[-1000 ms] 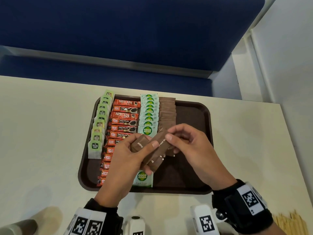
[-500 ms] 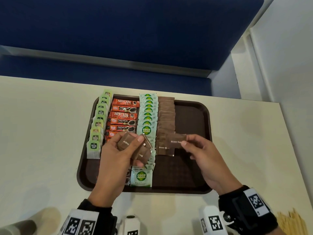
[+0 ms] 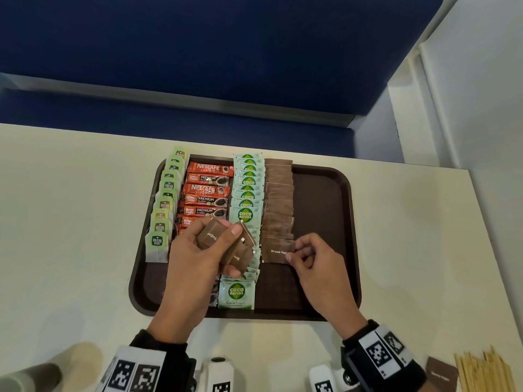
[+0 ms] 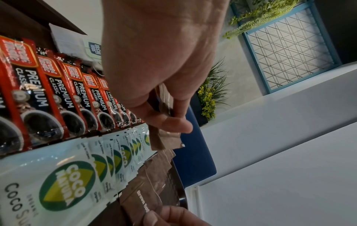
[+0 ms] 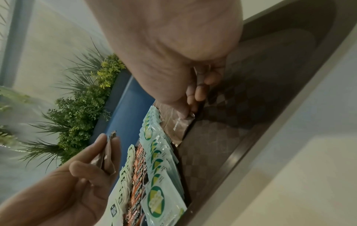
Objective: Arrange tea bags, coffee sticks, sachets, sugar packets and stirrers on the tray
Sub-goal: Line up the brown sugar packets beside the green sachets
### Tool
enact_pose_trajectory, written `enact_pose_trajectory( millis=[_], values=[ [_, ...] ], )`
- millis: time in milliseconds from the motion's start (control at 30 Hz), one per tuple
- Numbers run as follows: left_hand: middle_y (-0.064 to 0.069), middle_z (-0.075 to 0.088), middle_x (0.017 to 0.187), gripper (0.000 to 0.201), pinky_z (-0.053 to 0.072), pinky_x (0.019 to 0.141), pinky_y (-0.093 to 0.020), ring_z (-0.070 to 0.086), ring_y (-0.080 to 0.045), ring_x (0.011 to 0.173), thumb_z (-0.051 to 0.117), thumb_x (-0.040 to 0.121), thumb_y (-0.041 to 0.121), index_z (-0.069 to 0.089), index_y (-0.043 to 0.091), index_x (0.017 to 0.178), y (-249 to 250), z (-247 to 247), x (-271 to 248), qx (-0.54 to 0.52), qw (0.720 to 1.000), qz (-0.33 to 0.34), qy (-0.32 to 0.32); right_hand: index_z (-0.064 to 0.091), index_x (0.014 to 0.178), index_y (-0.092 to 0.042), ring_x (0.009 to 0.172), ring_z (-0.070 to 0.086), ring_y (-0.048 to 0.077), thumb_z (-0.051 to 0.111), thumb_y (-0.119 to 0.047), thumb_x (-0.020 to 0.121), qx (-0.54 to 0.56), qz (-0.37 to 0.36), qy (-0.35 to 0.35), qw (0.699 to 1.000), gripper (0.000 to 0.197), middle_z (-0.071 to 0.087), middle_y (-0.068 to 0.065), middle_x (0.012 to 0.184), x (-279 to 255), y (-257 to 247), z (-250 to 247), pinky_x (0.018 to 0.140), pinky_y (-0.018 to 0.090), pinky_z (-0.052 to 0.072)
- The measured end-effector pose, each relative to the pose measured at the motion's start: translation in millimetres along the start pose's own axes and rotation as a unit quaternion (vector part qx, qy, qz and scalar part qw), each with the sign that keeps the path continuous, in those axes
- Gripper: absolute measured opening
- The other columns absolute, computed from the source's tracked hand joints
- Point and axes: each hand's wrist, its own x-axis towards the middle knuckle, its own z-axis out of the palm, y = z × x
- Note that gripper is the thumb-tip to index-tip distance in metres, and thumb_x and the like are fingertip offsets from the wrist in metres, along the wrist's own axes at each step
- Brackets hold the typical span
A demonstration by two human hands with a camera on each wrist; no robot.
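Observation:
A dark brown tray point(image 3: 325, 193) holds four overlapping rows: green tea bags point(image 3: 162, 210), red coffee sticks point(image 3: 206, 190), white-green Coco Natura sachets point(image 3: 246, 193) and brown sugar packets point(image 3: 278, 205). My left hand point(image 3: 198, 258) grips a small stack of brown sugar packets point(image 3: 226, 244) above the sachet row; the same stack point(image 4: 164, 137) shows in the left wrist view. My right hand point(image 3: 311, 258) pinches the right edge of one brown sugar packet point(image 3: 276, 251) lying at the near end of the brown row, also visible as the packet point(image 5: 177, 126) in the right wrist view.
Wooden stirrers point(image 3: 484, 372) and one brown packet point(image 3: 441, 372) lie on the cream table point(image 3: 70, 222) at the near right. The tray's right third is bare. A blue bench point(image 3: 198, 66) runs behind the table; a white wall point(image 3: 481, 108) stands at the right.
My right hand drew one brown packet from the left hand's stack, carried it right and lowered it onto the near end of the brown row. The left hand shifted slightly left.

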Motion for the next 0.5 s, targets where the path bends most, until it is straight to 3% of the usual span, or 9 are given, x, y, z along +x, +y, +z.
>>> enact_pose_trajectory(
  millis=[100,233,333,400,500],
  values=[
    [-0.02,0.08,0.092,0.021,0.054,0.043,-0.027,0.077,-0.024,0.066,0.081,0.092,0.013,0.072,0.003,0.108,-2,0,0,-0.003,1.0,-0.003,0.006,0.064,0.096,-0.028,0.063,0.054,0.005,0.08,-0.022,0.095,-0.004,-0.001,0.0,1.0,0.017,0.066,-0.008,0.075,0,0,1,0.068,0.037,0.055],
    [-0.021,0.08,0.091,0.021,0.054,0.043,-0.027,0.074,-0.023,0.06,0.081,0.093,0.013,0.072,0.002,0.108,-3,-1,1,-0.003,1.0,-0.007,0.005,0.062,0.1,-0.029,0.068,0.059,0.006,0.082,-0.025,0.094,-0.005,0.003,0.002,1.0,0.021,0.068,-0.01,0.079,1,0,1,0.07,0.036,0.058],
    [-0.021,0.08,0.091,0.022,0.056,0.045,-0.027,0.072,-0.022,0.056,0.079,0.095,0.017,0.072,0.004,0.111,-2,0,0,-0.011,1.0,-0.015,-0.004,0.062,0.107,-0.031,0.079,0.06,0.009,0.083,-0.032,0.092,-0.018,-0.019,0.031,0.999,0.025,0.065,-0.013,0.092,-2,-5,0,0.071,0.028,0.055],
    [-0.019,0.081,0.093,0.023,0.059,0.05,-0.028,0.073,-0.024,0.059,0.076,0.097,0.021,0.072,0.005,0.114,-2,2,0,-0.022,0.999,-0.019,-0.012,0.064,0.107,-0.031,0.081,0.059,0.01,0.084,-0.034,0.091,0.027,-0.046,0.032,0.998,0.026,0.065,-0.011,0.094,-6,-14,-2,0.072,0.022,0.053],
    [-0.019,0.081,0.102,0.02,0.065,0.056,-0.032,0.077,-0.029,0.075,0.067,0.104,0.019,0.072,0.004,0.116,-1,7,-1,-0.05,0.998,-0.035,-0.03,0.068,0.108,-0.027,0.082,0.064,0.011,0.087,-0.031,0.088,0.162,-0.057,-0.052,0.984,0.028,0.07,-0.003,0.093,-15,-38,-4,0.075,0.023,0.056]
  ],
)
